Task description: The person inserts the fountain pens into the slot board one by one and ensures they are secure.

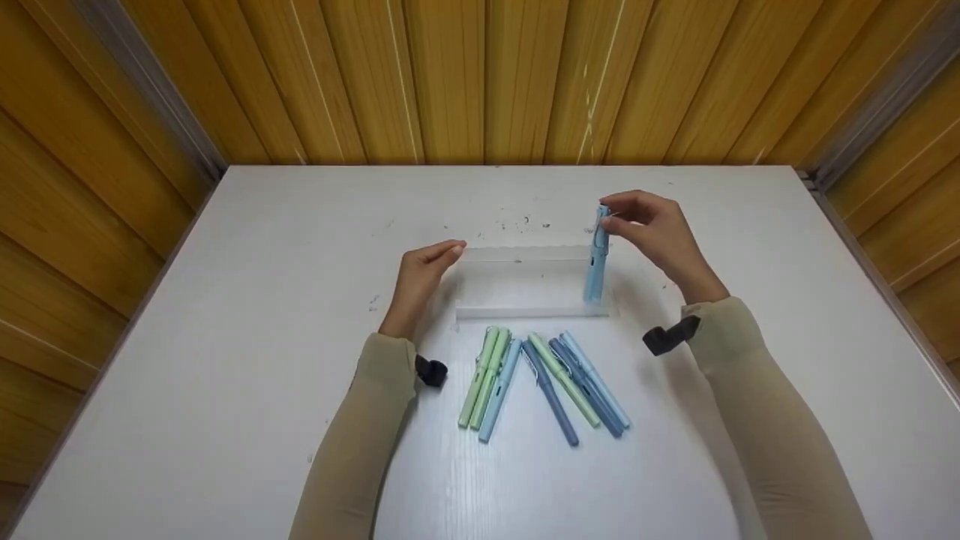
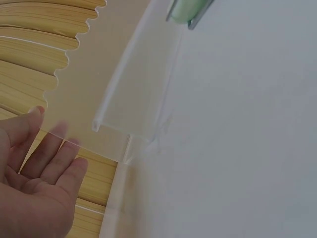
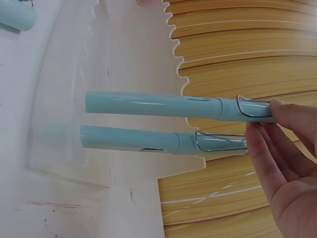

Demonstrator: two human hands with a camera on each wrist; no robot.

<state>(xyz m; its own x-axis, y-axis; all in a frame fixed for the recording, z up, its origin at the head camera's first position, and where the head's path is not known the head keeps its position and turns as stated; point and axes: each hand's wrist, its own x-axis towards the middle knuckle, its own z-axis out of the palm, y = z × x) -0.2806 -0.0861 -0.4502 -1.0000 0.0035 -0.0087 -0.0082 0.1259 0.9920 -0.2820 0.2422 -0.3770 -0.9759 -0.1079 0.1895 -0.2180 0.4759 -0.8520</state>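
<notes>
Head view: right hand point(image 1: 656, 229) pinches a light-blue pen point(image 1: 597, 259) upright in the clear holder point(image 1: 525, 255); left hand point(image 1: 421, 274) touches its end, fingers straight. Left wrist: relaxed fingers point(image 2: 54, 158) against the holder. Right wrist: fingertips point(image 3: 292, 119) clasp the pen's clip end.

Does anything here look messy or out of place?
Mostly tidy. The loose pens lie fanned at mixed angles on the white table rather than lined up, and small dark specks dot the table behind the clear stand. The right hand holds a blue pen at the stand; nothing looks broken.
</notes>
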